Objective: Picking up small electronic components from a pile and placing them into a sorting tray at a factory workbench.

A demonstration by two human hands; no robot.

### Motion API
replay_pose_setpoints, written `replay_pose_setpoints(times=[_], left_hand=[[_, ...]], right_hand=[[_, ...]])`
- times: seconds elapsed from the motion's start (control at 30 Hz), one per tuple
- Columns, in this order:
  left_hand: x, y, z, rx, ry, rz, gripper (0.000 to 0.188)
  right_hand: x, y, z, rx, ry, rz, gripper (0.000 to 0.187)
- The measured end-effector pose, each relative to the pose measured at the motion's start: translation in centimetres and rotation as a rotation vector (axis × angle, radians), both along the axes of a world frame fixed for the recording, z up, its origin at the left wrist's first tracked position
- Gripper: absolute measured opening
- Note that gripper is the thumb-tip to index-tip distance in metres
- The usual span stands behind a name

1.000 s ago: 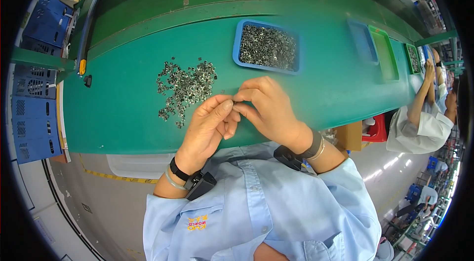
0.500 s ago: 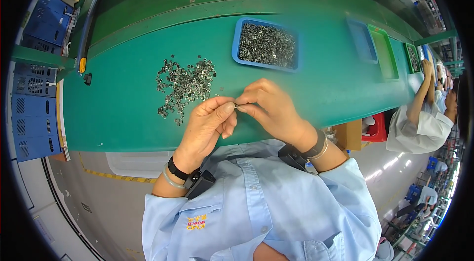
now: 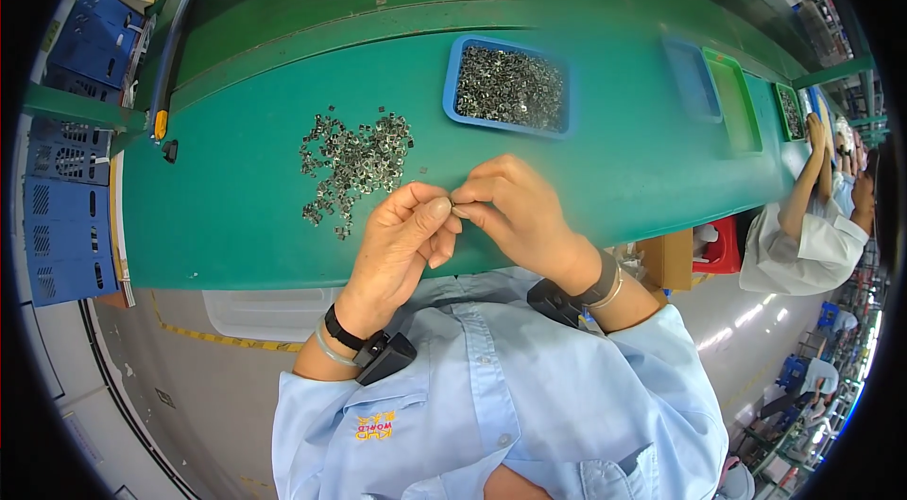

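One small part [image 3: 453, 206] | left hand [image 3: 401, 233], right hand [image 3: 516, 211] pinching | yellow-red shirt lettering [image 3: 375, 426]

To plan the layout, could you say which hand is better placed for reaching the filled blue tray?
Probably the right hand: it is nearer the blue tray; the left hand is nearer the loose parts.

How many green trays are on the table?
2: a long green tray beside a blue tray, and a smaller green tray farther right. More may be hidden.
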State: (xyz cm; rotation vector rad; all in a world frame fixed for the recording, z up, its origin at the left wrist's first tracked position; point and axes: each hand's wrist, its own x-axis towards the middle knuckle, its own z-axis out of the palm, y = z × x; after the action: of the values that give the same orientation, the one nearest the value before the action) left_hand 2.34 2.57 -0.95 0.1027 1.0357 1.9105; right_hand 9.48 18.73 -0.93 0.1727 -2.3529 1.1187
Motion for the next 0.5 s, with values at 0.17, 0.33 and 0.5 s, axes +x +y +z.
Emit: replay_pose_setpoints(times=[0.17,0.33,0.5], left_hand=[[0.05,-0.15,-0.49,0.023,0.004,-0.002,0.014],[-0.03,-0.19,-0.55,0.038,0.031,-0.009,0.014],[0.01,-0.29,0.02,0.038,0.024,-0.007,0.016]], right_hand=[[0.18,0.12,0.10,-0.100,-0.032,0.044,0.019],[0.10,0.22,0.20,-0.090,-0.017,0.063,0.018],[0.00,0.26,0.14,-0.054,0.016,0.079,0.016]])
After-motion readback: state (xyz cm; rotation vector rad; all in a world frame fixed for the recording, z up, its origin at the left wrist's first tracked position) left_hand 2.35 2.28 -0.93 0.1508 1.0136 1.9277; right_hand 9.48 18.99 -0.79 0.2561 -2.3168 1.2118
